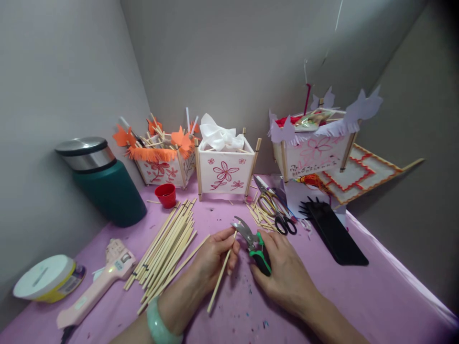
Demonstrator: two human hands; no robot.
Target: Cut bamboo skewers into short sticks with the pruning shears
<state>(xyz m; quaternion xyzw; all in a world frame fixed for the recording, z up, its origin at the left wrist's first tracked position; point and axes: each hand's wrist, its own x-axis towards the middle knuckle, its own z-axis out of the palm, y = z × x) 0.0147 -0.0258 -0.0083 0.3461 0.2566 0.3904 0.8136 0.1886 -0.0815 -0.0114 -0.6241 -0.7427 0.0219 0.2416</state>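
My left hand point(217, 253), with a pale green bangle point(159, 321) at the wrist, pinches a thin wooden stick point(222, 279) near its upper end. The stick slants down toward me over the table. In my right hand point(283, 267) are pruning shears point(260, 258) with black and green handles. Their blades point(245, 231) are parted around the upper tip of the stick; whether they touch it I cannot tell. A pile of similar sticks point(172, 239) lies to the left of my left hand, some with dark bands.
Left are a pink glue gun point(103, 282), a white-lidded tub point(46, 277), a green flask point(107, 186) and a red cup point(166, 195). Decorated boxes point(225, 172) line the back. Scissors point(274, 205), short stick pieces point(260, 217) and a black phone-like object point(335, 234) lie right.
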